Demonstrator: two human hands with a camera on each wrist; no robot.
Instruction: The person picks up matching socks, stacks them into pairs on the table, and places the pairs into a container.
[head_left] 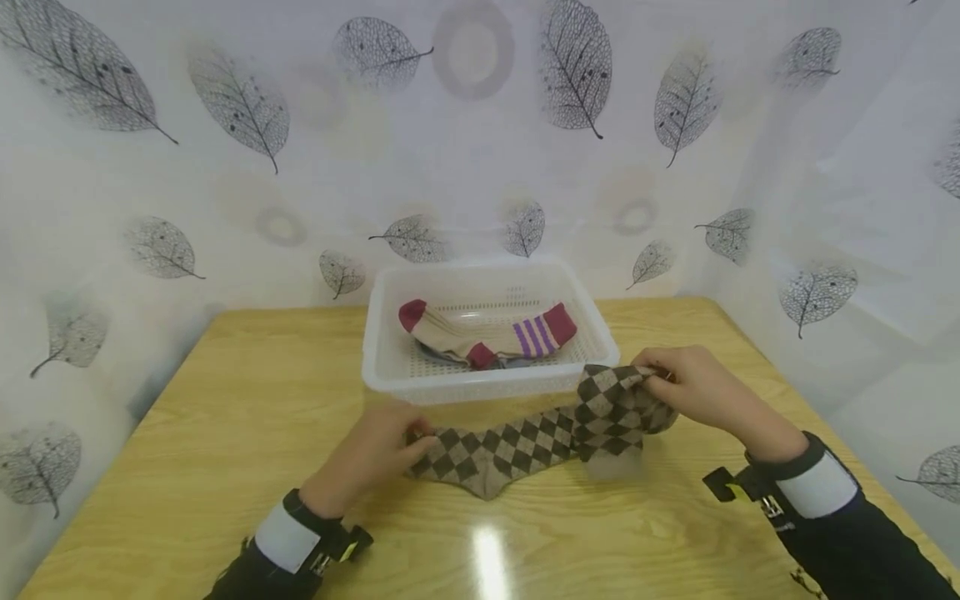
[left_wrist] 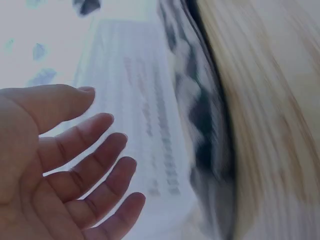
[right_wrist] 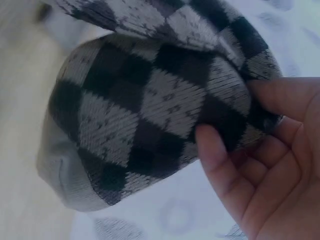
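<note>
A brown and beige argyle sock (head_left: pixel 525 442) lies stretched across the wooden table (head_left: pixel 240 417), just in front of a white plastic basket (head_left: pixel 487 385). My right hand (head_left: pixel 693 387) pinches the sock's right end and lifts it off the table. In the right wrist view the thumb and fingers (right_wrist: pixel 220 150) grip the bunched argyle sock (right_wrist: pixel 145 115). At the sock's left end my left hand (head_left: pixel 375 454) touches the fabric. The left wrist view shows that hand (left_wrist: pixel 75 165) with relaxed, spread fingers holding nothing, beside the blurred sock (left_wrist: pixel 200 115) and basket (left_wrist: pixel 135 100).
Inside the basket lies a beige sock (head_left: pixel 480 333) with maroon toe, heel and cuff and purple stripes, with something dark under it. White curtains printed with leaves (head_left: pixel 573 62) enclose the table on three sides. Bare wood shows to the left and near the front edge.
</note>
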